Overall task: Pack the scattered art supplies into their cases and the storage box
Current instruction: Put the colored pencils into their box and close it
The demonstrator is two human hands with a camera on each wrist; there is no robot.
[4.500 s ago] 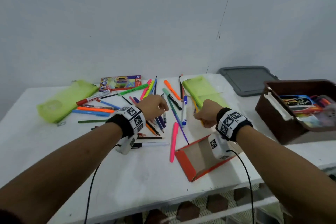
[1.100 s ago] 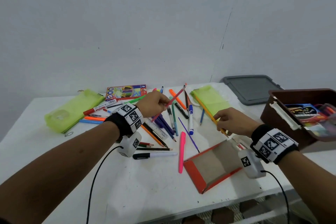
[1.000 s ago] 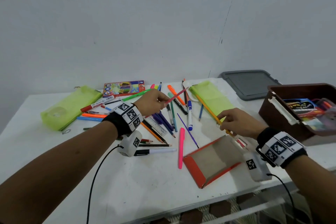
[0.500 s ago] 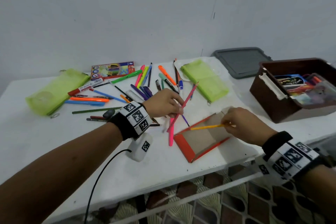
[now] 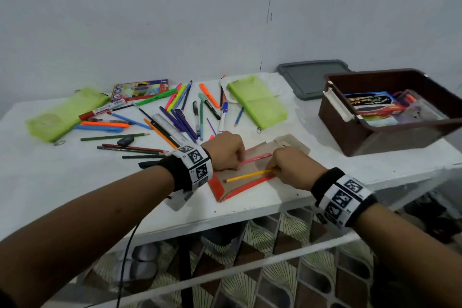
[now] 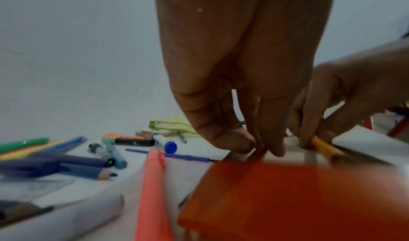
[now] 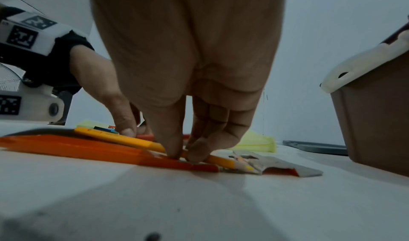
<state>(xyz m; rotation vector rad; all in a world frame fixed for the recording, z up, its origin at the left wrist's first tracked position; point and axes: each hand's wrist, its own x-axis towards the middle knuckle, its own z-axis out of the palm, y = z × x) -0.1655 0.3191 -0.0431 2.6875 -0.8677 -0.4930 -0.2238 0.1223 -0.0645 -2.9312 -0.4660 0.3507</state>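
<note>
An open orange cardboard pencil case point(image 5: 218, 189) lies flat near the table's front edge. My left hand point(image 5: 238, 161) pinches a red pencil point(image 5: 256, 158) by its end, low over the case's far side. My right hand point(image 5: 272, 170) pinches a yellow pencil point(image 5: 246, 176) near its tip and holds it down along the case's near wall point(image 7: 88, 148). In the right wrist view thumb and fingers close on the yellow pencil point(image 7: 124, 138). In the left wrist view my fingertips point(image 6: 274, 150) meet just behind the orange case point(image 6: 287, 201).
Several pens, markers and pencils lie scattered behind the case, with a pink highlighter point(image 6: 152, 183) beside it. Two green pouches point(image 5: 65, 112) point(image 5: 257, 104) and a coloured pencil box point(image 5: 140, 89) sit further back. The brown storage box point(image 5: 350, 132) and grey lid point(image 5: 310, 77) stand at the right.
Both hands came from the pile down to the orange case, each carrying its pencil. The red and yellow pencils now lie low inside the case instead of being held in the air.
</note>
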